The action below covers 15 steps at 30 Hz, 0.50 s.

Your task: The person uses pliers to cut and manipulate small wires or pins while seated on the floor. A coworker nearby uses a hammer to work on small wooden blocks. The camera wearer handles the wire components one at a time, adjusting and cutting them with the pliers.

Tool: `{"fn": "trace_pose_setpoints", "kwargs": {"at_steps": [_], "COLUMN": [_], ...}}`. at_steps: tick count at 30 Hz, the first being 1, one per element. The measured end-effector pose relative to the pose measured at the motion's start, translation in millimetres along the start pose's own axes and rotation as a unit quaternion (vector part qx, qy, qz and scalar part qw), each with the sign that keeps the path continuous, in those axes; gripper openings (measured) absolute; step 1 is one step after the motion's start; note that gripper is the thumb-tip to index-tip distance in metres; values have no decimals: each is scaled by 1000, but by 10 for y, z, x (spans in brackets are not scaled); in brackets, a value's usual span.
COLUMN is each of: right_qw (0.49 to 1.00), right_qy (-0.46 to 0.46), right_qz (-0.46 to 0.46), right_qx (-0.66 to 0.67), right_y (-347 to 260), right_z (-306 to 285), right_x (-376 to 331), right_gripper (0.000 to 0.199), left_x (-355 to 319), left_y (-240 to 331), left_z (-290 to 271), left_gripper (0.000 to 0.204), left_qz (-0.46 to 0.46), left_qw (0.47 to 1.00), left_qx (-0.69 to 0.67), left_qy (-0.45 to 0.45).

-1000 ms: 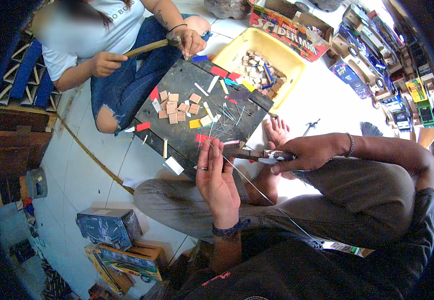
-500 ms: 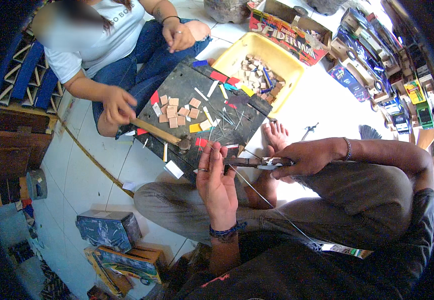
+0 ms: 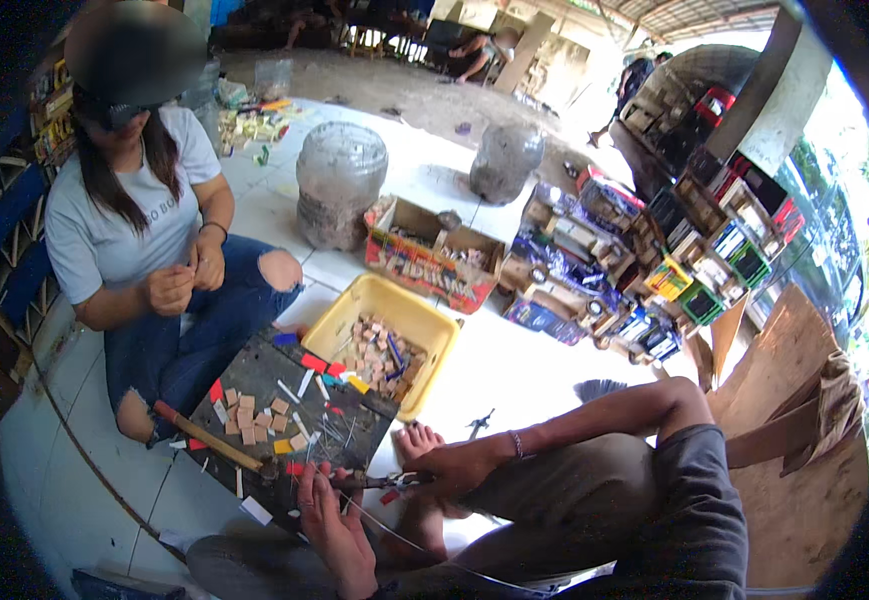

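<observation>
A dark work board [image 3: 254,385] is laid on the tiled floor [image 3: 84,480], with a yellow tub [image 3: 424,325] of small wooden blocks just beyond it. A hammer [image 3: 209,440] is rested on the board's near edge. The pliers [image 3: 379,483] are gripped in the closed right hand [image 3: 454,468] (red-tipped handles), just above the board's near corner. A thin wire [image 3: 394,535] is pinched by the left hand [image 3: 334,525], with fingers closed on it.

A dark grey flat work board [image 3: 254,375] carries tan wooden blocks [image 3: 246,415] and red, yellow and white strips; a bright yellow plastic tub [image 3: 424,320] sits on the white tiled floor [image 3: 514,370].
</observation>
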State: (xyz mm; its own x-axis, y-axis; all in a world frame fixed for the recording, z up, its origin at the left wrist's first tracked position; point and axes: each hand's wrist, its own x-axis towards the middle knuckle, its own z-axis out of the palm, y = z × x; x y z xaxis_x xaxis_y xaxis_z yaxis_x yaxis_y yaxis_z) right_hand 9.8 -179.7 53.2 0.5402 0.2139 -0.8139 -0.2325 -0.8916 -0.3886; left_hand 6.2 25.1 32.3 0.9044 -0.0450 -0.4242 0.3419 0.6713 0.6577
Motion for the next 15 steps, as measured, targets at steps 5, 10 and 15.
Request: {"fn": "trace_pose_setpoints", "kwargs": {"at_steps": [5, 10, 15], "right_qw": [960, 987, 981], "right_qy": [201, 83, 92], "right_qz": [-170, -136, -138], "right_qx": [-95, 13, 96], "right_y": [133, 151, 105], "right_z": [109, -111, -189], "right_x": [8, -146, -166], "right_gripper": [40, 39, 44], "left_x": [-168, -232, -212], "left_y": [-65, -89, -94], "left_z": [125, 144, 119], "left_gripper": [43, 23, 30], "left_qz": [-25, -120, -146], "left_qw": [998, 992, 983], "left_qx": [53, -3, -45], "left_qy": [12, -37, -104]}}
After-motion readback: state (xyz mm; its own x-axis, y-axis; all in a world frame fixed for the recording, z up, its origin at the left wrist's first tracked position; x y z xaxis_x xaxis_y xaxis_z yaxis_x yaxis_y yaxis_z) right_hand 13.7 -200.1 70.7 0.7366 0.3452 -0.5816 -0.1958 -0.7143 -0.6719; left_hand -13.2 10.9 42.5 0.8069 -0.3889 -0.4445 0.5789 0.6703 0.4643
